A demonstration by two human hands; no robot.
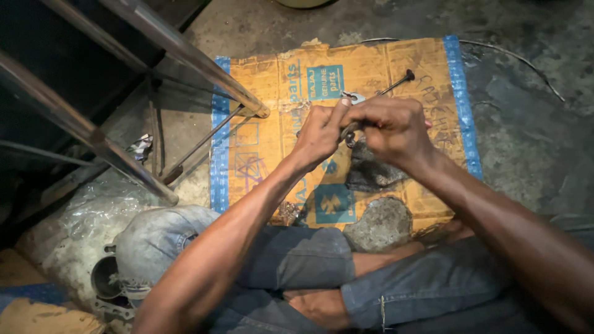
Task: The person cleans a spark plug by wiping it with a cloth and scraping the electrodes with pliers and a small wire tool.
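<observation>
I sit cross-legged on the floor, both hands raised together over a flattened orange and blue cardboard sheet [260,142]. My left hand [318,133] pinches the head of a small metal spanner [354,99]. My right hand [393,127] is closed around the rest of the tool and a small dark part, mostly hidden by the fingers. A long thin metal bolt [396,83] lies on the cardboard just beyond my hands.
Two steel legs [185,52] of a stand slant in from the upper left, ending on the cardboard's edge. A grey engine casing [108,278] sits by my left knee on crumpled plastic sheet [93,210]. Oily stains [377,222] mark the cardboard. A wire [526,62] lies on the concrete.
</observation>
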